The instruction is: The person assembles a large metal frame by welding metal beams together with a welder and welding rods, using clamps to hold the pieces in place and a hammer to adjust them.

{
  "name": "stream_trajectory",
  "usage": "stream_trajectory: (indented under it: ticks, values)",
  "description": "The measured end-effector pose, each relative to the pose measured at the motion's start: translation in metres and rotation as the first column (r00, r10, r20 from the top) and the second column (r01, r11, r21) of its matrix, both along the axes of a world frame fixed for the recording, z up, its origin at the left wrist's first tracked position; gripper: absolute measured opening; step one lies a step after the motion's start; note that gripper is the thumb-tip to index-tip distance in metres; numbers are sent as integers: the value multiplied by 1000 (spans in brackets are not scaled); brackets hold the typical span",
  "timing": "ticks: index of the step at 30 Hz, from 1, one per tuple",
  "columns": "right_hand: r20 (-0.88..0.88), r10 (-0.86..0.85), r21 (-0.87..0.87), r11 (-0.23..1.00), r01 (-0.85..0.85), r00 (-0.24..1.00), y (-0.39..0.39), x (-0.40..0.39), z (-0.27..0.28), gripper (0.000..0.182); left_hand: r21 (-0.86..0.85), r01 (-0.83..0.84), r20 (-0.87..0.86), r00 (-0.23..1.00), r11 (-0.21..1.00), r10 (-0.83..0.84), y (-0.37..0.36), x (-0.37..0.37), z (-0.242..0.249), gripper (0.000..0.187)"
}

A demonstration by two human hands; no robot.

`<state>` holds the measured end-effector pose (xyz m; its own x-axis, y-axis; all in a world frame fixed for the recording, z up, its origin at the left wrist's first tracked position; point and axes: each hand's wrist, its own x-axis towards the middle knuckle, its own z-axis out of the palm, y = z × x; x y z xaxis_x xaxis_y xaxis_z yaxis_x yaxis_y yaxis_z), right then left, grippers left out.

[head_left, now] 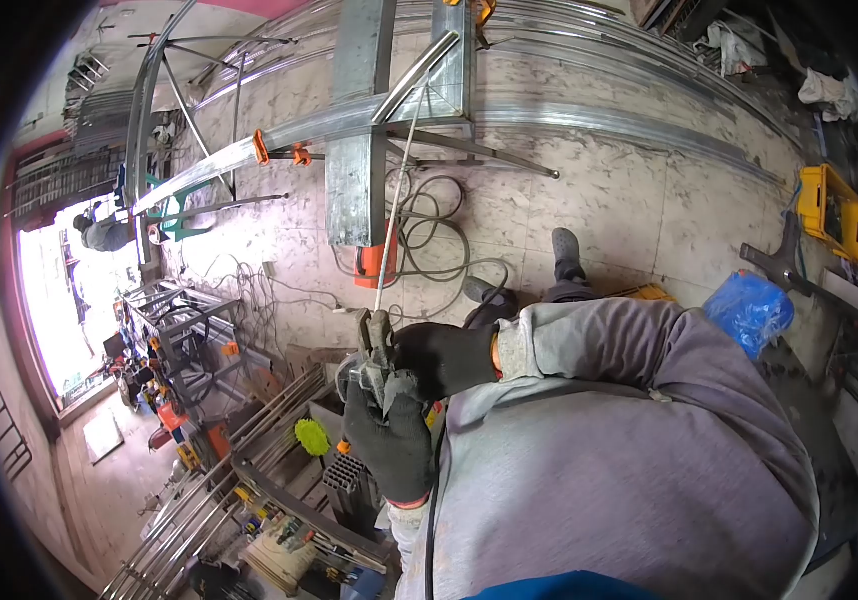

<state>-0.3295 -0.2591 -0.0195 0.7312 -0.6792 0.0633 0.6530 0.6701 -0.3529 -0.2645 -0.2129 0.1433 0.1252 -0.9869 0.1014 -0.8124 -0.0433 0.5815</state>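
Note:
A metal welding electrode holder (373, 345) is up in front of my torso, its jaws pointing away from me. Out of the jaws runs a long thin pale welding electrode (397, 210), its far end overlapping the steel frame in view. My gloved left hand (389, 445) is closed around the lower part of the holder. From the right, my gloved right hand (444, 360) closes against the holder's side; its fingertips are partly hidden. A dark cable (433, 520) hangs down beside my left wrist.
A galvanized steel frame (357, 170) with orange clamps (261, 147) stands ahead. Cables (439, 225) coil on the floor beside an orange box (374, 265). Metal bars and tools crowd the lower left. A blue plastic bag (749, 310) and yellow crate (831, 212) lie right. Another person (107, 232) is near the doorway.

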Motion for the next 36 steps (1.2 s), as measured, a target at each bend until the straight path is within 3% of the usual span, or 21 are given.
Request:
stream_trajectory:
  ticks: [2,3,4,5,6,7,8,11,12,14,18,20,23,27,29,30,31,32,36]
  values:
    - [-175,-320,-486,850,200,931,-1,0,1,47,23,-22,-1,1000,999,22,0,-2,2,32]
    - [-174,-320,-487,850,201,931,-1,0,2,47,23,-21,0,1000,1000,21,-1,-3,4,32]
    - [-17,-27,-88,996,25,1000,-2,-1,3,45,52,-27,-30,999,998,28,-2,-5,6,30]
    - [245,185,273,929,-251,951,-3,-1,4,44,81,-31,-58,998,996,36,-4,-6,8,29]
    - [246,185,273,929,-251,951,-2,0,3,44,81,-31,-58,998,996,36,-5,-7,8,29]
    - [-27,-84,-134,988,79,996,-1,1,0,42,67,-27,-43,999,997,30,-6,-9,8,27]
    - [-154,-432,-574,771,276,888,0,2,-2,41,54,-23,-28,999,998,25,-6,-10,8,25]
    - [-133,-523,-684,663,304,842,-2,5,-4,40,51,-32,-31,999,998,33,-6,-10,8,24]
    - [-133,-524,-684,663,304,842,-2,4,-3,40,51,-31,-30,999,998,33,-7,-10,8,24]
    - [-175,-394,-548,800,244,902,-1,-1,2,39,35,-7,-47,999,999,8,-7,-9,7,25]
    - [-135,-413,-591,763,261,901,-4,3,0,38,83,-40,-95,994,996,48,-6,-9,10,27]
    - [-117,-444,-686,683,251,888,-6,5,0,38,90,-6,-71,997,996,13,-7,-8,10,29]
    - [-231,-485,-711,676,194,843,-10,-12,11,37,45,-24,-78,997,999,27,-6,-5,4,29]
    - [-173,-464,-718,663,211,869,-8,-4,3,36,84,-10,-85,996,996,17,-9,-8,8,29]
    - [-83,-348,-592,771,235,934,-6,0,3,8,75,-11,-95,995,997,18,-10,-12,9,27]
    - [-83,-348,-592,771,234,934,-4,10,-6,8,75,-11,-95,995,997,18,-11,-12,9,27]
    - [61,-43,-163,985,53,997,-2,26,-21,9,80,-18,-100,995,997,26,-11,-12,9,27]
    - [321,170,244,936,-255,932,-3,31,-23,10,84,-24,-105,994,996,33,-11,-12,10,26]
    - [436,170,308,895,-324,884,-2,31,-27,10,105,-40,-114,992,994,52,-12,-13,12,25]
